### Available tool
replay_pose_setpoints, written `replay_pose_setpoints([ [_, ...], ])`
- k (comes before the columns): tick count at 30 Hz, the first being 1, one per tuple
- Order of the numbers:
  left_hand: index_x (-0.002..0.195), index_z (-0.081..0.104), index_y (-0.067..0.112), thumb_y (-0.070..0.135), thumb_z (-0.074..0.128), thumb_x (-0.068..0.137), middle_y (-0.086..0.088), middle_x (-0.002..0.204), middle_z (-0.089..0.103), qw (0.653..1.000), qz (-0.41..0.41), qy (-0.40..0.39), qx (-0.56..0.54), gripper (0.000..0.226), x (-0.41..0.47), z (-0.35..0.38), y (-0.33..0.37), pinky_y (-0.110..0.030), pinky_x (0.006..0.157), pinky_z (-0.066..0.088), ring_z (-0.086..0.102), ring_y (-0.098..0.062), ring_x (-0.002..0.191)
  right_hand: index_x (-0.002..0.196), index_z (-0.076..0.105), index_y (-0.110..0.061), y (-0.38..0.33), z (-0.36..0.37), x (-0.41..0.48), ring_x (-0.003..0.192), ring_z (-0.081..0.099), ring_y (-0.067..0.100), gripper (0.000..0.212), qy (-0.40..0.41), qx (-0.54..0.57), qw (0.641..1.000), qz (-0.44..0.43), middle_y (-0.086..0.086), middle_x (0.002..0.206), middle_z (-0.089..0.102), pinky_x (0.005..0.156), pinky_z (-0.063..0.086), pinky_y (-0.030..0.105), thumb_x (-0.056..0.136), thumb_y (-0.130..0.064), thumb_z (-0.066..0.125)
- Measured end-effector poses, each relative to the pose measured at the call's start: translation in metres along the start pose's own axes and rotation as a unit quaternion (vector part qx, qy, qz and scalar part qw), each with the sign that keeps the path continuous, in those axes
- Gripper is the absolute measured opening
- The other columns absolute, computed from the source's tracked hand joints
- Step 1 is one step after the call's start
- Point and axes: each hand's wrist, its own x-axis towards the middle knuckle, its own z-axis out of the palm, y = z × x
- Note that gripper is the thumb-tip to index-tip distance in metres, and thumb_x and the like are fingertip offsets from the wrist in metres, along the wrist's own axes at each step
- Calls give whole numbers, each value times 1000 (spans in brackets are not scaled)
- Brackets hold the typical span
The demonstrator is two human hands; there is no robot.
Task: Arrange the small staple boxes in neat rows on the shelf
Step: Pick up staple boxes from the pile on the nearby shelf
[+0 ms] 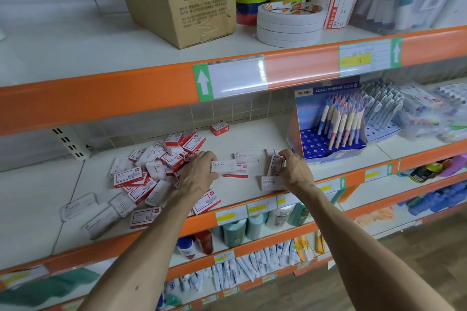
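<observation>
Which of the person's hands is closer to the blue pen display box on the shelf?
Right. The right hand grips a staple box just left of the pen display box; the left hand is farther left, by the loose pile.

left hand (pixel 199 171), right hand (pixel 294 169): two. cardboard box (pixel 182 0): one. staple boxes (pixel 127 177): thirty-odd (heap jumbled, rough count).

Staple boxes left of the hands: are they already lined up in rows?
No, the staple boxes lie in a jumbled heap, tilted and overlapping, beside the left hand.
</observation>
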Motion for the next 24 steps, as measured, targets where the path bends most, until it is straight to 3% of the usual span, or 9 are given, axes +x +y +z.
replay_pose_setpoints([
  [7, 113, 55, 21, 24, 74, 83, 5, 114, 59, 1000, -4, 18, 11, 35, -6, 1, 1, -22, 70, 34, 53, -12, 101, 126, 50, -10, -6, 1, 0, 111, 58, 34, 33, -13, 11, 1000, 6, 16, 124, 59, 92, 52, 46, 95, -3, 43],
  [10, 112, 55, 19, 22, 74, 83, 4, 113, 59, 1000, -4, 22, -3, 34, -7, 0, -1, -22, 70, 38, 54, -12, 99, 124, 49, -9, -8, 2, 0, 113, 56, 35, 29, -8, 18, 1000, 21, 17, 127, 56, 90, 51, 45, 96, -18, 49],
  [11, 112, 55, 19, 22, 74, 83, 4, 113, 59, 1000, -5, 23, -5, 34, -7, 0, -1, -23, 72, 40, 54, -13, 100, 125, 47, -8, -10, 2, -2, 116, 53, 36, 37, -10, 21, 999, 42, 17, 129, 54, 90, 48, 46, 96, -30, 54],
  [14, 111, 55, 19, 21, 74, 83, 4, 114, 59, 1000, -6, 24, -5, 33, -8, -2, -5, -30, 83, 48, 55, -15, 102, 130, 39, -5, -17, 2, -9, 125, 47, 35, 85, -29, 7, 995, 98, 16, 132, 46, 96, 44, 49, 77, -66, 65],
  [17, 110, 55, 20, 21, 73, 84, 4, 114, 59, 1000, -7, 23, -3, 32, -9, -4, -8, -34, 87, 49, 54, -15, 103, 135, 32, -4, -26, 1, -16, 129, 44, 32, 114, -50, -22, 993, 104, 14, 135, 42, 101, 43, 46, 56, -75, 75],
  [20, 110, 55, 20, 22, 73, 84, 4, 114, 58, 1000, -8, 24, 1, 32, -11, -4, -9, -38, 90, 49, 54, -16, 104, 130, 30, -5, -27, 2, -20, 124, 49, 33, 108, -68, -23, 993, 96, 15, 132, 42, 101, 45, 45, 57, -64, 83],
  [24, 110, 56, 21, 21, 75, 82, 5, 112, 59, 1000, -4, 31, -5, 34, -17, -2, -8, -34, 88, 48, 53, -15, 103, 125, 32, -3, -26, 5, -26, 119, 52, 39, 69, -70, -33, 995, 61, 20, 127, 44, 98, 46, 46, 84, -41, 71],
])
